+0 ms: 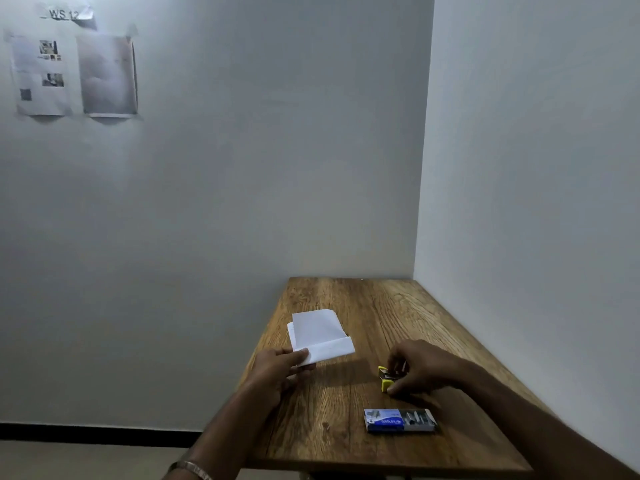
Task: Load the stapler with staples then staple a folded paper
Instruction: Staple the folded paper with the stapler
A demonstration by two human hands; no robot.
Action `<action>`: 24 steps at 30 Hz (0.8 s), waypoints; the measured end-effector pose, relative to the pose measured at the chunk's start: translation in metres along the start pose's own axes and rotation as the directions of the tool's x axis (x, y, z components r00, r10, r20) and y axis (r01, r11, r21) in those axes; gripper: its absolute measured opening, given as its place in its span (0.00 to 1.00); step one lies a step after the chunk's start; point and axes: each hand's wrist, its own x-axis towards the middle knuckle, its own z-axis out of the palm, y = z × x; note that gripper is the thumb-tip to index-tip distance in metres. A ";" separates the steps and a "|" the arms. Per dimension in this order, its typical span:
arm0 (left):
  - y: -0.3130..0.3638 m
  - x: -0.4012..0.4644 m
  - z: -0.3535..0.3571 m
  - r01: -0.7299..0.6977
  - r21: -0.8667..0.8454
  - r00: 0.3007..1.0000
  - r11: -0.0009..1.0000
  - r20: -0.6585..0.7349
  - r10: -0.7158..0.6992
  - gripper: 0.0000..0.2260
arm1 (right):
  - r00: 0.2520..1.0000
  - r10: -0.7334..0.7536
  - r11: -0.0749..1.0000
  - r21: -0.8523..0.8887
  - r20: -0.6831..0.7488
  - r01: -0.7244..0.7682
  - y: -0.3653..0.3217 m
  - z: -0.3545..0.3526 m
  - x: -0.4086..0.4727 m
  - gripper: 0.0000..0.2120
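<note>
Still risky: left hand (pixel 277 370) fingers pinched on the near corner of the folded paper (pixel 320 337), right hand (pixel 420 367) fingers closed around the yellow stapler (pixel 386 380) on the counter (pixel 346 438). Could misfire or skid. Staple box (pixel 400 420) nearer, open.

Left hand (pixel 277 367) pinching folded paper (pixel 320 336); right hand (pixel 420 368) around yellow stapler (pixel 386 379).
</note>
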 end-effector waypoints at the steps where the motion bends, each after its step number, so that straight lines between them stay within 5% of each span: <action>1: 0.000 0.000 0.000 -0.001 0.001 1.000 1.000 0.002 0.001 0.08 | 1.000 -0.020 1.000 0.013 -0.023 0.020 0.001 0.002 0.000 0.22; 8: 0.003 -0.002 -0.002 0.043 -0.074 0.999 0.996 0.001 -0.043 0.09 | 0.962 -0.184 0.964 0.154 -0.201 0.216 -0.003 0.008 -0.003 0.15; 16: 0.007 0.001 0.004 0.056 -0.227 0.998 0.972 -0.015 -0.061 0.11 | 0.960 -0.069 0.839 0.505 -0.272 0.204 -0.011 0.022 0.007 0.14; 24: 0.011 -0.003 0.012 0.001 -0.258 0.998 0.966 -0.059 -0.017 0.09 | 0.945 -0.059 0.832 0.507 -0.322 0.225 -0.017 0.029 0.012 0.20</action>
